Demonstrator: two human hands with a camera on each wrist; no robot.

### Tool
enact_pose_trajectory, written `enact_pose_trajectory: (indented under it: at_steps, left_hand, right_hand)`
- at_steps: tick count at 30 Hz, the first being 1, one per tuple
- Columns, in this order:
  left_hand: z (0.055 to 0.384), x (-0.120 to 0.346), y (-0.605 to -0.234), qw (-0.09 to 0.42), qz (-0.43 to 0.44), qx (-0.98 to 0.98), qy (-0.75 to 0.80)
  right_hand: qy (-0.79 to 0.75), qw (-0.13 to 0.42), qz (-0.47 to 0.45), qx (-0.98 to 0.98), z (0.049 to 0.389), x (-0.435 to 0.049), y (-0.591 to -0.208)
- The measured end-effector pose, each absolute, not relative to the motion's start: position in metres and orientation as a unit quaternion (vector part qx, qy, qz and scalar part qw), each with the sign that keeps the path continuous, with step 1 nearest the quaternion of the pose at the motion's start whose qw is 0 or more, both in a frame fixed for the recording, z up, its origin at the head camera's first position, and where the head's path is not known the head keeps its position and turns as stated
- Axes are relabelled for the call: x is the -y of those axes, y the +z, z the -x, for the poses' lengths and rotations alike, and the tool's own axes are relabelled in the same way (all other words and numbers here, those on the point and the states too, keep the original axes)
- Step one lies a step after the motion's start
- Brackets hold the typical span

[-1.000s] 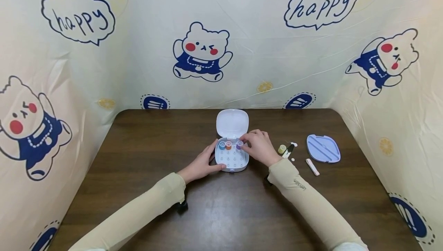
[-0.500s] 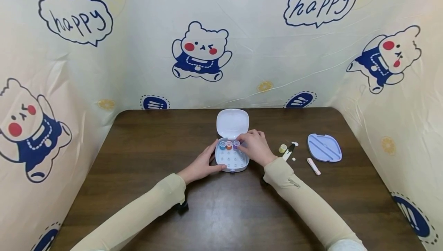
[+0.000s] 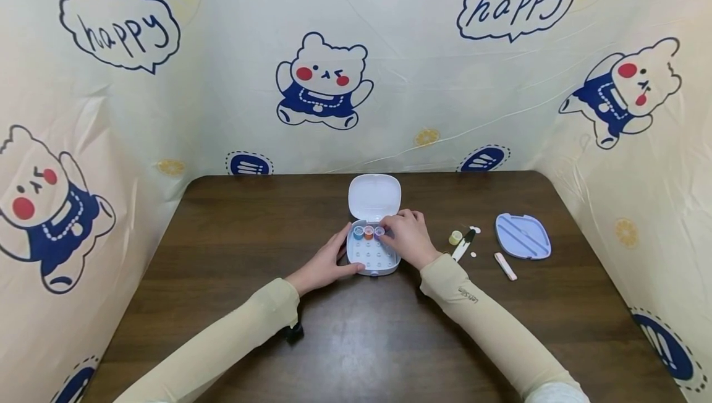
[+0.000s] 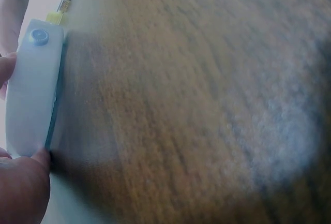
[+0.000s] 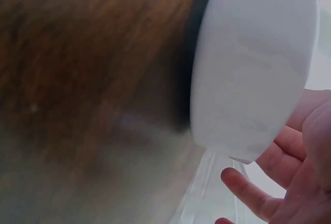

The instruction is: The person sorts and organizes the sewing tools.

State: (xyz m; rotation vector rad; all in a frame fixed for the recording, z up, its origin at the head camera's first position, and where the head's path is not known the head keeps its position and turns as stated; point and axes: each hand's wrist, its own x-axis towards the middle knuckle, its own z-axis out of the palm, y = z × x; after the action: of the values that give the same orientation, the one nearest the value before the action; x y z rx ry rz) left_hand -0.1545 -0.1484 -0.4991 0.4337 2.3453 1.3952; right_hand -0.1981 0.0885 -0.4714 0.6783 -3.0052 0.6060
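Note:
A white sewing box (image 3: 375, 271) with its lid (image 3: 375, 196) raised stands at the middle of the table. My left hand (image 3: 322, 267) holds it from the left, thumb at the front corner and fingers along the side. In the back row of pegs sit a blue thread spool (image 3: 358, 233) and an orange thread spool (image 3: 368, 233). Right beside the orange one, a purple thread spool (image 3: 379, 232) is pinched by my right hand (image 3: 410, 237); whether it is fully down on its peg is hidden. The right wrist view shows my ring and little fingers apart from the box wall (image 5: 253, 63).
Right of the box lie a yellow spool (image 3: 455, 237), black-and-white thread snips (image 3: 464, 245), small white bits (image 3: 473, 254) and a pinkish-white bar (image 3: 505, 266). A blue slotted tray (image 3: 523, 236) is farther right. Patterned cloth (image 3: 322, 149) hangs around the table (image 3: 250, 224).
My right hand has moved left with the purple spool, from the right end of the back row to beside the orange spool. The left hand has stayed on the box.

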Motion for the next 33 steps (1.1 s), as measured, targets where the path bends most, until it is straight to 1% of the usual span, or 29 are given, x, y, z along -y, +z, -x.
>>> enact_pose_trajectory:
  at_steps: [10,17,33]
  left_hand:
    - [0.1552,0.1493,-0.5,0.186,-0.151,-0.839,0.489]
    - [0.1544,0.1491,-0.501,0.186,-0.151,-0.839,0.489]
    - [0.1538,0.1489,-0.4997,0.182,-0.155,-0.841,0.485]
  right_hand:
    - [0.179,0.012,-0.201,0.963,0.1967,-0.0832,-0.4721]
    - [0.169,0.033,-0.201,0.964,0.195,-0.0821,-0.4738]
    - [0.178,0.037,-0.205,0.962,0.1914,-0.0894,-0.4704]
